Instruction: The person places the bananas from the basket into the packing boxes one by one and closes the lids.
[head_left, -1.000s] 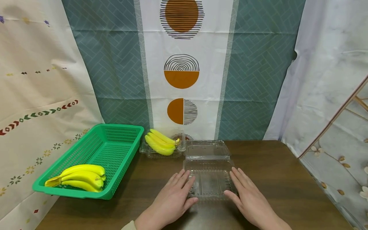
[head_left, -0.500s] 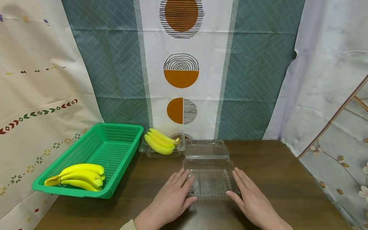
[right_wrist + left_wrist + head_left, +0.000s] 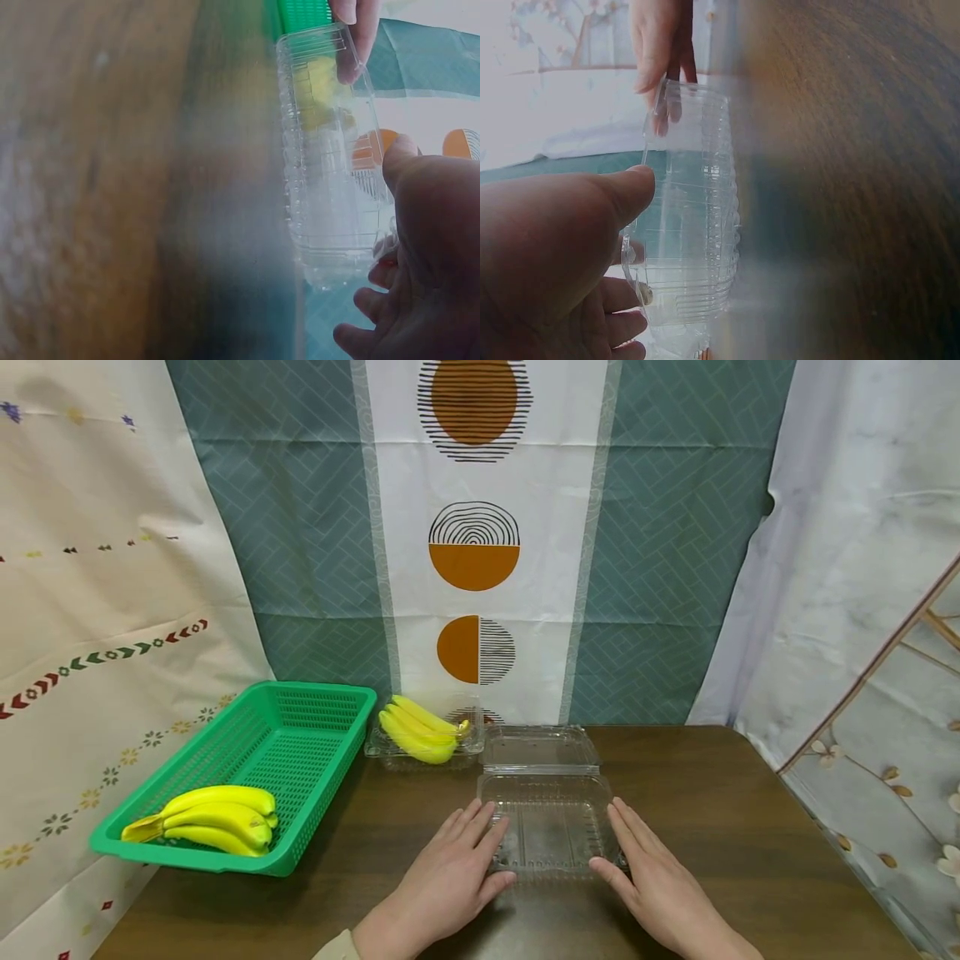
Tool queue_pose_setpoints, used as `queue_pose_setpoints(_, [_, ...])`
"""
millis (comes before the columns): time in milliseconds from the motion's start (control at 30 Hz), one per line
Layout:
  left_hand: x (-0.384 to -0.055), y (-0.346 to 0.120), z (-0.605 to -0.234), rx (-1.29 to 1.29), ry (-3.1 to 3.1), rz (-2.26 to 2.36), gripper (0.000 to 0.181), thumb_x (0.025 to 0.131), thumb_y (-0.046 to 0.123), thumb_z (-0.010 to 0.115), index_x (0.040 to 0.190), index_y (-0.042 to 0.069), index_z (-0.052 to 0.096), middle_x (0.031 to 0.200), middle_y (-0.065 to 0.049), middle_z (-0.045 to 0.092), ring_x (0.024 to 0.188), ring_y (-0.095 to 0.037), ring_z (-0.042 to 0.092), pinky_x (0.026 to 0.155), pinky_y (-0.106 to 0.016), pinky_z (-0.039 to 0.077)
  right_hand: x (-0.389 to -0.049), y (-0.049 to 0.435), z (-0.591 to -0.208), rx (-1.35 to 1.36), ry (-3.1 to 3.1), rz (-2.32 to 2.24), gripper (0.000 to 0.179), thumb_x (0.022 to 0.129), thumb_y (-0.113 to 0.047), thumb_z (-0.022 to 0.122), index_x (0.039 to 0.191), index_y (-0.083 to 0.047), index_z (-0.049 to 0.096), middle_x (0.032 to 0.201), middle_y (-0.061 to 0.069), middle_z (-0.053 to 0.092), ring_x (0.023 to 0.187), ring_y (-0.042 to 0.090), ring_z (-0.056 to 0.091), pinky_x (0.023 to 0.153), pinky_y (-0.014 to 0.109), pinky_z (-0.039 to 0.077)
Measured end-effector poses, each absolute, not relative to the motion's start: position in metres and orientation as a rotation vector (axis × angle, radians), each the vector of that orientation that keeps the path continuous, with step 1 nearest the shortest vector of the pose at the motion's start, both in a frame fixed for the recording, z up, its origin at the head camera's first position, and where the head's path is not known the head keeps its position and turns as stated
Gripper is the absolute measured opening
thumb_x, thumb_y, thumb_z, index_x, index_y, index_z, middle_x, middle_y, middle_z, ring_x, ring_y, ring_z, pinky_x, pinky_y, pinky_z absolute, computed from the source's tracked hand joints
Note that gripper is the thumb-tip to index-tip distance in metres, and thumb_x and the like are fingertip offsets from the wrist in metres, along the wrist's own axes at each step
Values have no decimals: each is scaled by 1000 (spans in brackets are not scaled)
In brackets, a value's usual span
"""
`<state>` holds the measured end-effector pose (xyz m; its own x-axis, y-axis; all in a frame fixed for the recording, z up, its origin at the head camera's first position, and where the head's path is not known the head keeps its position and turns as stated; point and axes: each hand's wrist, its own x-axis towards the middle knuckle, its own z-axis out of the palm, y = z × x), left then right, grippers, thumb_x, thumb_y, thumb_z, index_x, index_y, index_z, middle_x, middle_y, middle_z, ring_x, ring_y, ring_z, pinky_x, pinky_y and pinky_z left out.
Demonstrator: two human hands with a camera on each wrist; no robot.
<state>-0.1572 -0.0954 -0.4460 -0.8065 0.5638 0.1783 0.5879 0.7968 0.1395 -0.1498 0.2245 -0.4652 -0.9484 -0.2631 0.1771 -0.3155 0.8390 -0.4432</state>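
Container (image 3: pixel 550 831) between left hand (image 3: pixel 453 870) and right hand (image 3: pixel 660 881)

On my feed, hands sit apart, fingers extended along its sides; I can't confirm contact. Lid (image 3: pixel 542 747) folded back behind. Green basket (image 3: pixel 288 777) with bananas (image 3: pixel 213 818), table's (image 3: pixel 690 785) left.

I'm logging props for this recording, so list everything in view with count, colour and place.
Table: one, brown, foreground
Basket: one, green, table's left
Front container: one, clear, front centre, lid folded back
Rear container: one, clear, back of table
Banana bunches: two, yellow, one in the basket, one in or on the rear container
Cloths: three, patterned; beige left, teal-and-white centre, white floral right
Sleeve: one, beige, left wrist
Left hand: one, bare, front container's left side
Right hand: one, bare, its right side
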Motion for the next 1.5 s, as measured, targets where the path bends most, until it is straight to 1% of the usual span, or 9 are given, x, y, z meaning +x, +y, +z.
queue_pose_setpoints(667, [-154, -103, -435, -876, -2834, -252, 68, 112, 49, 63, 165, 8, 51, 173, -18, 42, 162, -38, 35, 130, -56, 32, -151, 225, -466, 420, -2930, 728, 93, 109, -65, 57, 176, -8, 26, 183, 15, 20, 163, 42, 31, 117, 70, 42])
queue_pose_setpoints(933, [-153, -114, -425, -857, -2824, -233, 70, 111, 51, 64, 165, 9, 51, 172, -18, 43, 162, -39, 35, 129, -58, 32, -151, 225, -466, 417, -2929, 716, 93, 109, -65, 58, 175, -7, 28, 182, 15, 22, 162, 43, 33, 118, 69, 42])
queue_pose_setpoints(1200, [-152, -125, -414, -827, -2780, -170, 71, 109, 51, 68, 163, 7, 54, 171, -19, 45, 162, -40, 36, 130, -58, 31, -150, 225, -468, 419, -2913, 721, 93, 109, -65, 58, 175, -7, 28, 182, 15, 23, 162, 43, 33, 117, 69, 43])
queue_pose_setpoints(1500, [-155, -144, -401, -789, -2673, -87, 72, 108, 50, 71, 161, 5, 55, 168, -20, 48, 160, -41, 39, 130, -57, 31, -150, 225, -469, 419, -2905, 725, 92, 109, -64, 58, 175, -7, 27, 182, 14, 22, 163, 41, 32, 117, 69, 43])
